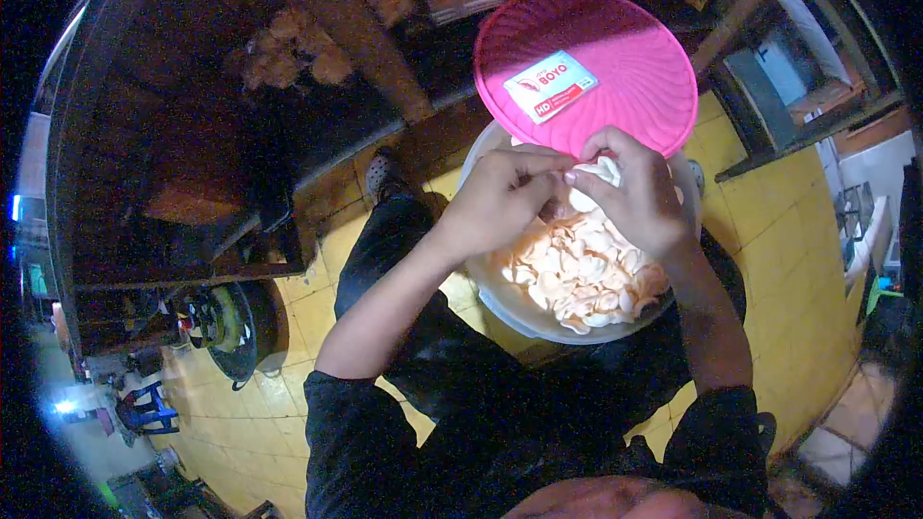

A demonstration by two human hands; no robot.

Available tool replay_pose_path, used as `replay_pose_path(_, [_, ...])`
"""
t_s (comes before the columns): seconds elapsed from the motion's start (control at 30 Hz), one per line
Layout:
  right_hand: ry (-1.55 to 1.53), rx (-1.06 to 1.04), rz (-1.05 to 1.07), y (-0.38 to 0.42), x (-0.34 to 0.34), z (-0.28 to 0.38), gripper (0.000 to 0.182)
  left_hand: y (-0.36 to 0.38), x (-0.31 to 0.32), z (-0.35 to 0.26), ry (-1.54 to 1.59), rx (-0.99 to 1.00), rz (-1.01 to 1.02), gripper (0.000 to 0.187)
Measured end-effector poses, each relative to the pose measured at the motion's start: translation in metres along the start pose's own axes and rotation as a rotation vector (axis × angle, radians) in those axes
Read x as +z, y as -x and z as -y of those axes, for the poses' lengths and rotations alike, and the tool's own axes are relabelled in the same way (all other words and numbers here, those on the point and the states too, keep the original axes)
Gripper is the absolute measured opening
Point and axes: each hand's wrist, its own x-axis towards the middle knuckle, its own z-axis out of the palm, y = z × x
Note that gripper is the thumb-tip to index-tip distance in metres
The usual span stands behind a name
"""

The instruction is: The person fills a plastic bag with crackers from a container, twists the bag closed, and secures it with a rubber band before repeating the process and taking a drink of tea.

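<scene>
A whitish round tub (538,325) stands between my legs, filled with pale, curled crackers (586,274). Over its rim, my right hand (642,194) is closed, with white crackers (598,178) between thumb and fingers. Close beside it is my left hand (495,200), its fingers pinched together toward the right hand; what they hold, if anything, is hidden. A pink ribbed lid (635,67) with a "BOYO" label (551,86) leans at the far side of the tub, just beyond my fingers.
Dark wooden shelving (173,115) rises at the left and far side. On the yellow tiled floor (240,432), a black round basin (252,332) sits at the left, with a blue stool (149,410) farther back. A stove (856,216) is at the right.
</scene>
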Motion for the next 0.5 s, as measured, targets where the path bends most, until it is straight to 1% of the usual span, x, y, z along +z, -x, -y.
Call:
replay_pose_path(0.07, [0.071, -0.057, -0.101, 0.0, 0.001, -0.001, 0.021, 0.0, 0.0, 0.001, -0.068, 0.081, -0.071, 0.024])
replay_pose_path(0.1, [0.072, -0.057, -0.101, 0.0, 0.002, 0.0, 0.021, 0.0, 0.001, 0.0, -0.068, 0.083, -0.071, 0.024])
replay_pose_path(0.17, [-0.131, 0.107, -0.14, -0.001, 0.005, 0.004, 0.023, 0.002, 0.002, -0.002, -0.115, 0.049, -0.154, 0.024])
replay_pose_path(0.2, [-0.13, 0.104, -0.138, -0.001, 0.008, 0.005, 0.023, 0.002, 0.002, -0.003, -0.114, 0.05, -0.157, 0.024])
replay_pose_path(0.27, [-0.213, 0.112, -0.145, -0.002, 0.013, 0.005, 0.023, -0.001, 0.001, -0.003, -0.101, -0.045, -0.172, 0.024])
replay_pose_path(0.3, [-0.213, 0.111, -0.144, -0.002, 0.018, 0.003, 0.023, -0.003, 0.001, -0.001, -0.101, -0.044, -0.174, 0.024])
replay_pose_path(0.37, [-0.133, -0.004, -0.277, -0.001, 0.028, -0.005, 0.02, -0.005, 0.003, 0.003, 0.353, -0.097, -0.2, 0.024])
replay_pose_path(0.5, [-0.114, -0.071, -0.19, 0.004, 0.03, -0.005, 0.019, -0.003, 0.004, -0.003, 0.395, -0.096, -0.211, 0.028])
